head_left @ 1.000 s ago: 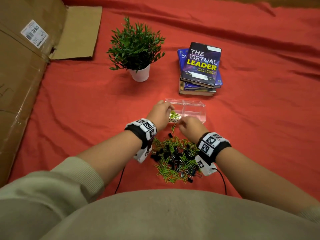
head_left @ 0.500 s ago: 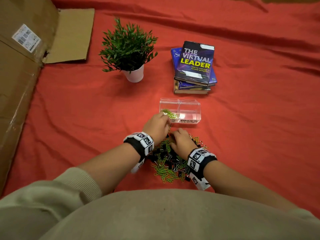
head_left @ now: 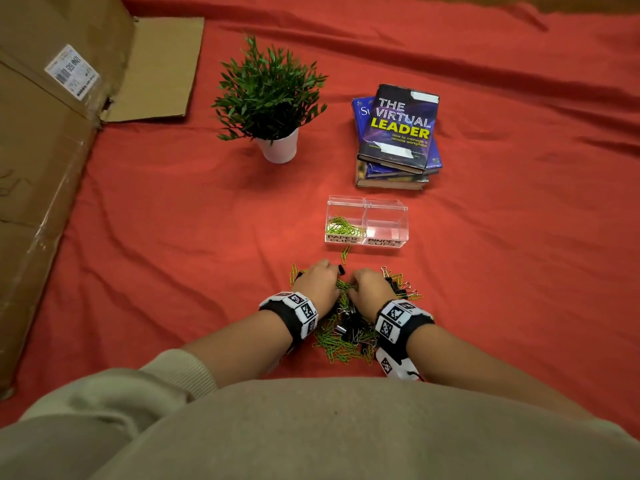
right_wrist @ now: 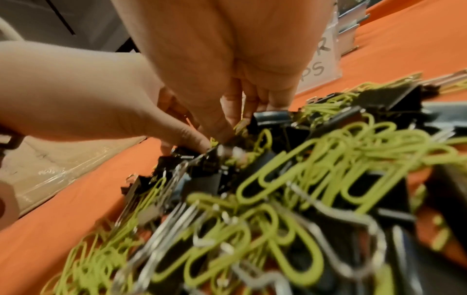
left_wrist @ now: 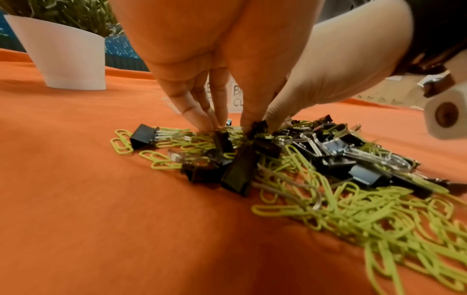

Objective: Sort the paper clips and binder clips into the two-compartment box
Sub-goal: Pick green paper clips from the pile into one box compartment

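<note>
A clear two-compartment box (head_left: 367, 202) stands on the red cloth; its left half, labelled PAPER CLIPS, holds green paper clips (head_left: 343, 227), and the BINDER CLIPS half looks bare. Closer to me lies a mixed pile (head_left: 346, 330) of green paper clips (left_wrist: 353, 209) and black binder clips (left_wrist: 238, 171). Both hands reach down into the pile's far edge. My left hand (head_left: 332, 271) (left_wrist: 232, 121) brings thumb and fingers together round a black binder clip (head_left: 341, 270). My right hand (head_left: 353, 282) (right_wrist: 227, 131) pinches at green paper clips, blurred in the right wrist view.
One loose paper clip (head_left: 345, 253) lies between the pile and the box. Behind the box sits a stack of books (head_left: 398, 133); a potted plant (head_left: 278, 148) stands to its left. A large cardboard box (head_left: 41, 133) lines the left edge.
Both hands have drawn back from the box's left compartment down to the pile. Green paper clips now lie in that compartment.
</note>
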`<move>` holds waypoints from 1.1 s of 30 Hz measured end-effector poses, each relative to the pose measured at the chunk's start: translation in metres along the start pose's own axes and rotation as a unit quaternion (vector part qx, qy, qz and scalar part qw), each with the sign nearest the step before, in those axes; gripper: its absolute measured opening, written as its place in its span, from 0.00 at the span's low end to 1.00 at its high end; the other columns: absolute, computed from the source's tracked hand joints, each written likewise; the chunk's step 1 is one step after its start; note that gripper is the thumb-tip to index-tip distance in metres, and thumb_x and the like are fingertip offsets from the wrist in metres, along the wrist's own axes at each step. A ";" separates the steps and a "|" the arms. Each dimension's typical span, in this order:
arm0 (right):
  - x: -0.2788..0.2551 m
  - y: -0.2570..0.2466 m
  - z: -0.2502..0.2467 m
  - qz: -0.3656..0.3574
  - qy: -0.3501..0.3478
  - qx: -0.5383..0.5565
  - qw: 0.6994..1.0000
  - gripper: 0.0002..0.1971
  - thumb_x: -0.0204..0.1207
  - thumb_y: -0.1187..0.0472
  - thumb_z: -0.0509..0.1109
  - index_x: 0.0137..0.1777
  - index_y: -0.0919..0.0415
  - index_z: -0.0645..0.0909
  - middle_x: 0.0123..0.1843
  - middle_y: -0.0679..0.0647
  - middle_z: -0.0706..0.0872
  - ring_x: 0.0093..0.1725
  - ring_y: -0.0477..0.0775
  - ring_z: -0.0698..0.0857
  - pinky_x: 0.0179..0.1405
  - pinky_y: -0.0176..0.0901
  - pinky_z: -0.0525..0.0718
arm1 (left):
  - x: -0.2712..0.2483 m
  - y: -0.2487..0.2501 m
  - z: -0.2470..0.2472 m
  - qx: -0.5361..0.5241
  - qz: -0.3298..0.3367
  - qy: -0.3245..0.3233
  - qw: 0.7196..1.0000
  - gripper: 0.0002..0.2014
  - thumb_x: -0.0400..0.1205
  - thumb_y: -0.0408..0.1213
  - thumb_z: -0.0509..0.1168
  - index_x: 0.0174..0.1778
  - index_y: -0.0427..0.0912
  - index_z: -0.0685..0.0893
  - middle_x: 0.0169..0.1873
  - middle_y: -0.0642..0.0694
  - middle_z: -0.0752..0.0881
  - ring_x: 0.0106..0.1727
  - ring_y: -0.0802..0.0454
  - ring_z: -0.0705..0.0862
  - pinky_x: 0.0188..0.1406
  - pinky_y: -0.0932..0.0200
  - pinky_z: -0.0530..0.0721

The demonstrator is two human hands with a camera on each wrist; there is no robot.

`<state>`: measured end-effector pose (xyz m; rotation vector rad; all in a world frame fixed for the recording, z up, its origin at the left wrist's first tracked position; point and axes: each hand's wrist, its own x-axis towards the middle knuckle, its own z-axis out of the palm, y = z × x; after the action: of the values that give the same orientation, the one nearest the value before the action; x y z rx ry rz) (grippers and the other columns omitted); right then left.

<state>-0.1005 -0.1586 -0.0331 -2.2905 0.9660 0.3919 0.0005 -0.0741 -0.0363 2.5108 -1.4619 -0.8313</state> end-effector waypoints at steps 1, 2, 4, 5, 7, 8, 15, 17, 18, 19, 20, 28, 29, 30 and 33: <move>0.001 0.001 -0.003 0.012 -0.007 0.008 1.000 0.08 0.75 0.65 0.67 0.51 0.66 0.83 0.52 0.62 0.86 0.52 0.61 0.84 0.50 0.47 0.81 | 0.000 -0.001 0.001 0.005 0.008 -0.002 1.000 0.16 0.79 0.37 0.66 0.62 0.38 0.80 0.57 0.42 0.78 0.61 0.40 0.80 0.58 0.45 0.82; 0.003 0.004 -0.006 0.023 -0.009 0.028 0.999 0.07 0.74 0.64 0.68 0.48 0.65 0.84 0.49 0.62 0.87 0.48 0.61 0.86 0.46 0.46 0.82 | -0.001 -0.002 0.001 0.012 0.017 -0.005 1.000 0.15 0.79 0.37 0.66 0.62 0.38 0.80 0.56 0.42 0.78 0.61 0.41 0.80 0.58 0.45 0.82; 0.006 0.008 -0.016 0.052 -0.015 0.092 0.994 0.04 0.74 0.65 0.70 0.45 0.63 0.85 0.42 0.60 0.89 0.37 0.55 0.86 0.37 0.45 0.84 | -0.001 -0.003 0.002 0.033 0.034 -0.009 0.999 0.13 0.80 0.37 0.65 0.60 0.38 0.80 0.55 0.42 0.78 0.60 0.41 0.80 0.56 0.45 0.83; 0.007 0.008 -0.023 0.061 -0.018 0.124 0.990 0.03 0.74 0.65 0.70 0.44 0.63 0.85 0.40 0.58 0.89 0.33 0.52 0.84 0.32 0.44 0.84 | -0.001 -0.002 0.001 0.045 0.043 -0.010 0.998 0.12 0.80 0.36 0.64 0.59 0.37 0.80 0.54 0.42 0.79 0.59 0.41 0.80 0.54 0.45 0.83; 0.009 0.007 -0.041 0.053 -0.019 0.171 0.984 0.02 0.74 0.67 0.71 0.41 0.62 0.83 0.37 0.55 0.87 0.32 0.50 0.83 0.34 0.44 0.86 | -0.001 -0.001 -0.001 0.066 0.058 -0.011 0.996 0.12 0.81 0.35 0.62 0.59 0.36 0.80 0.53 0.41 0.79 0.57 0.40 0.81 0.51 0.45 0.84; 0.011 0.005 -0.051 0.048 -0.018 0.191 0.980 0.03 0.74 0.67 0.71 0.39 0.61 0.83 0.36 0.55 0.86 0.33 0.51 0.83 0.38 0.47 0.86 | -0.001 0.000 -0.002 0.077 0.063 -0.013 0.995 0.11 0.81 0.34 0.61 0.59 0.36 0.80 0.53 0.40 0.80 0.56 0.39 0.81 0.50 0.45 0.84; 0.045 -0.024 -0.105 -0.002 0.038 0.219 0.975 0.05 0.72 0.69 0.73 0.37 0.63 0.81 0.31 0.55 0.83 0.26 0.48 0.79 0.28 0.36 0.79 | 0.001 0.004 0.000 0.146 0.073 -0.040 0.986 0.11 0.81 0.26 0.59 0.59 0.33 0.78 0.54 0.38 0.79 0.55 0.37 0.81 0.43 0.43 0.82; 0.056 -0.033 -0.105 -0.014 0.062 0.166 0.984 0.02 0.72 0.68 0.72 0.39 0.64 0.82 0.33 0.57 0.83 0.28 0.50 0.79 0.25 0.32 0.76 | 0.003 0.005 -0.001 0.165 0.080 -0.052 0.982 0.12 0.81 0.26 0.59 0.60 0.32 0.77 0.56 0.37 0.79 0.57 0.37 0.81 0.44 0.44 0.83; 0.061 -0.037 -0.103 -0.018 0.071 0.129 0.989 0.02 0.72 0.67 0.72 0.42 0.66 0.84 0.36 0.59 0.85 0.33 0.52 0.81 0.28 0.34 0.77 | 0.003 0.006 -0.001 0.172 0.086 -0.056 0.980 0.13 0.81 0.26 0.59 0.61 0.32 0.76 0.56 0.36 0.79 0.58 0.37 0.81 0.45 0.45 0.83; 0.065 -0.038 -0.101 -0.020 0.075 0.097 0.992 0.05 0.72 0.66 0.72 0.46 0.66 0.85 0.41 0.60 0.88 0.38 0.55 0.83 0.34 0.35 0.77 | 0.004 0.006 -0.002 0.178 0.091 -0.060 0.978 0.13 0.82 0.26 0.60 0.62 0.31 0.76 0.57 0.36 0.79 0.59 0.37 0.80 0.46 0.45 0.83; 0.067 -0.039 -0.099 -0.025 0.075 0.073 0.994 0.08 0.72 0.65 0.72 0.49 0.66 0.86 0.46 0.61 0.89 0.44 0.57 0.85 0.41 0.38 0.78 | 0.005 0.006 -0.002 0.181 0.094 -0.064 0.977 0.13 0.82 0.26 0.60 0.63 0.31 0.75 0.58 0.36 0.79 0.59 0.37 0.80 0.48 0.45 0.83; 0.037 -0.027 -0.054 -0.220 0.053 -0.117 0.967 0.13 0.76 0.70 0.63 0.58 0.64 0.83 0.57 0.58 0.83 0.57 0.59 0.82 0.58 0.52 0.84 | 0.007 -0.003 -0.002 0.177 0.094 -0.067 0.977 0.15 0.84 0.29 0.54 0.66 0.30 0.72 0.62 0.34 0.77 0.63 0.36 0.78 0.52 0.42 0.82; 0.035 -0.023 -0.046 -0.209 0.012 -0.142 0.968 0.14 0.76 0.71 0.63 0.59 0.64 0.82 0.58 0.58 0.81 0.57 0.59 0.82 0.58 0.54 0.84 | 0.007 -0.004 -0.003 0.178 0.099 -0.062 0.977 0.15 0.85 0.30 0.53 0.67 0.30 0.72 0.62 0.34 0.77 0.63 0.36 0.78 0.52 0.42 0.82; 0.033 -0.019 -0.039 -0.194 -0.021 -0.164 0.967 0.15 0.75 0.71 0.63 0.61 0.65 0.80 0.60 0.58 0.79 0.59 0.60 0.81 0.60 0.54 0.83 | 0.007 -0.004 -0.004 0.181 0.105 -0.057 0.976 0.16 0.85 0.31 0.52 0.67 0.30 0.71 0.63 0.34 0.77 0.64 0.36 0.78 0.53 0.42 0.81; 0.027 -0.005 -0.027 -0.174 -0.050 -0.202 0.962 0.23 0.74 0.73 0.62 0.71 0.68 0.70 0.71 0.60 0.70 0.70 0.60 0.71 0.67 0.54 0.78 | 0.005 -0.006 -0.004 0.178 0.111 -0.048 0.977 0.15 0.86 0.31 0.51 0.66 0.31 0.71 0.64 0.35 0.76 0.66 0.37 0.76 0.57 0.43 0.80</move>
<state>-0.0775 -0.1875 -0.0227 -2.7115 0.4421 0.5879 0.0093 -0.0762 -0.0369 2.5015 -2.0404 -0.7147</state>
